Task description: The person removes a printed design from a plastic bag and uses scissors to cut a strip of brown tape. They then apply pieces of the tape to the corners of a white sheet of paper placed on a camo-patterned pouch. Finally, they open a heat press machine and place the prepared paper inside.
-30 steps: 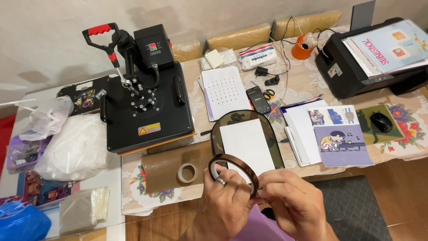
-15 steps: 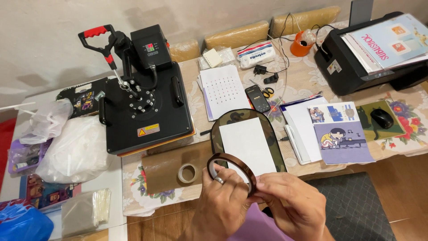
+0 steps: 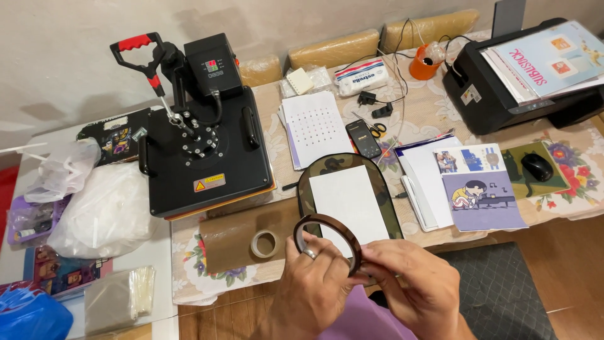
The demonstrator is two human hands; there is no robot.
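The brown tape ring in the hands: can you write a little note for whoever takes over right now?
Left hand: grip on the left side of the brown tape ring, held up on edge over the table's near edge.
Right hand: fingertips pinch the ring's lower right rim, as if picking at the tape end; no loose strip shows.
On the table: white sheet lies on the camouflage piece just behind the ring. A second, clear tape roll sits on the brown sheet. Heat press is closed, to the left.
Done: sheet placed on the piece.
Left: no tape on the sheet yet.
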